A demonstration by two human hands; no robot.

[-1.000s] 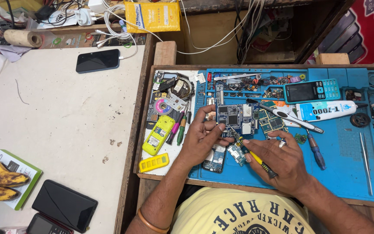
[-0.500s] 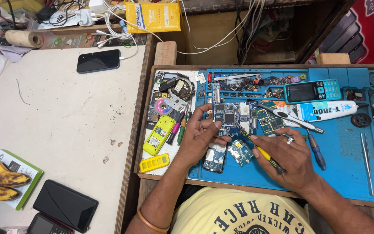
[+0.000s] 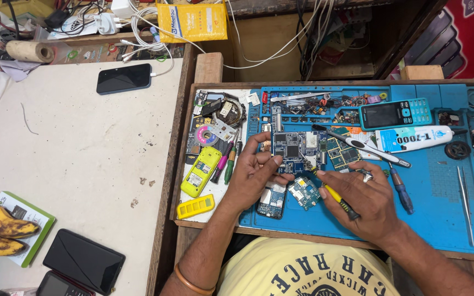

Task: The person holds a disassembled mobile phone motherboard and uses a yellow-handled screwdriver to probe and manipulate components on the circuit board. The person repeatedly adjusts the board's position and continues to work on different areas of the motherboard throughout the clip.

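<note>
The person's left hand (image 3: 250, 178) pinches a bare dark-blue phone circuit board (image 3: 294, 149) by its left edge, thumb and fingers closed on it, holding it over the blue silicone repair mat (image 3: 434, 192). The right hand (image 3: 366, 203) is wrapped around a yellow-and-black-handled screwdriver (image 3: 338, 200), its tip touching the board's lower edge. At six o'clock from the board lie a smaller blue board (image 3: 304, 193) and a stripped phone body (image 3: 271, 201); at nine o'clock, a yellow-green phone shell (image 3: 200, 171) and yellow keypad (image 3: 195, 206). By my reckoning the phone is already fully apart and the board is being worked on; reassembly is all left to do.
</note>
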